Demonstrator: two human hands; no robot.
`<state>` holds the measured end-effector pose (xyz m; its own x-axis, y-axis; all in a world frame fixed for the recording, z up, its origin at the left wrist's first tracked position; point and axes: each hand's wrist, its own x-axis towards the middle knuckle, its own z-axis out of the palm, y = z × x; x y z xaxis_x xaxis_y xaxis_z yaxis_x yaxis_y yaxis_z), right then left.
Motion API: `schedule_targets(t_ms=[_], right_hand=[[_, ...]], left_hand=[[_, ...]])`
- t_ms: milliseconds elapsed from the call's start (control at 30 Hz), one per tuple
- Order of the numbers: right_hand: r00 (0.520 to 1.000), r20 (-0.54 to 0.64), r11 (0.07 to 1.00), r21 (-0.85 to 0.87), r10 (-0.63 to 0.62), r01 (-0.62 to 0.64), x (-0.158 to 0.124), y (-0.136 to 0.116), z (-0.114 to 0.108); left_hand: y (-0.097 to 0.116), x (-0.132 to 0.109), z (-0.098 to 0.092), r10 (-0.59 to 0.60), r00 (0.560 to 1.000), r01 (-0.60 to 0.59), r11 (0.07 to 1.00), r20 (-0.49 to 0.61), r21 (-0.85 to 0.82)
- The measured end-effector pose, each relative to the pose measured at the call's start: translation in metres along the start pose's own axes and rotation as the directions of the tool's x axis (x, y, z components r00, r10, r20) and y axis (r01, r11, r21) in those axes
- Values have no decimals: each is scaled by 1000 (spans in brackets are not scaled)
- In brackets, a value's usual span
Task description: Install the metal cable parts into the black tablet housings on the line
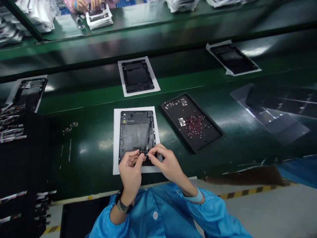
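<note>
A black tablet housing [135, 135] lies open side up on a white sheet [117, 142] in front of me. Over its near edge, my left hand [131, 170] pinches a small circuit board [142, 153] between thumb and fingers. My right hand [169, 162] is closed at the board's right end, thumb and index finger together; what lies between those fingertips is too small to make out. A dark flat strip [149, 130] runs down the right side of the housing toward the fingers.
To the right stands a black tray [210, 138] with red-and-black wired parts [195, 125] and small boards. More housings lie on sheets behind [137, 76], at far right [232, 59] and left [31, 94]. Flex cables [12, 132] lie left. A co-worker's hands [86, 5] work across the bench.
</note>
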<state>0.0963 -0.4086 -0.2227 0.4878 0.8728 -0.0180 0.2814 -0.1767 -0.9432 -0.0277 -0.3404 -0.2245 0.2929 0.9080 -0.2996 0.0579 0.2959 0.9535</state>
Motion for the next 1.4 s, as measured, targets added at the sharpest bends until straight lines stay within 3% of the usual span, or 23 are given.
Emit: schedule_targets(t_ms=[133, 300, 500, 600, 800, 1133, 1400], right_hand=[[1000, 19, 1000, 24, 3, -4, 1, -1, -3], [999, 45, 998, 61, 10, -13, 0, -1, -5], [996, 33, 984, 156, 82, -87, 1, 3, -9], [992, 25, 978, 165, 124, -126, 3, 3, -8], [998, 35, 992, 110, 51, -54, 3, -1, -4], [998, 46, 995, 98, 32, -36, 1, -2, -3], [997, 78, 997, 82, -4, -2, 1, 0, -6]], left_hand=[[1, 1, -3, 9, 999, -11, 999, 46, 35], [-2, 0, -3, 153, 986, -164, 960, 63, 226], [-5, 0, 1, 414, 907, -405, 817, 71, 410], [-5, 1, 1, 475, 874, -464, 751, 103, 470], [-7, -1, 0, 520, 844, -509, 707, 127, 491], [-10, -3, 2, 554, 820, -537, 663, 141, 521], [-16, -6, 0, 644, 753, -599, 588, 134, 543]])
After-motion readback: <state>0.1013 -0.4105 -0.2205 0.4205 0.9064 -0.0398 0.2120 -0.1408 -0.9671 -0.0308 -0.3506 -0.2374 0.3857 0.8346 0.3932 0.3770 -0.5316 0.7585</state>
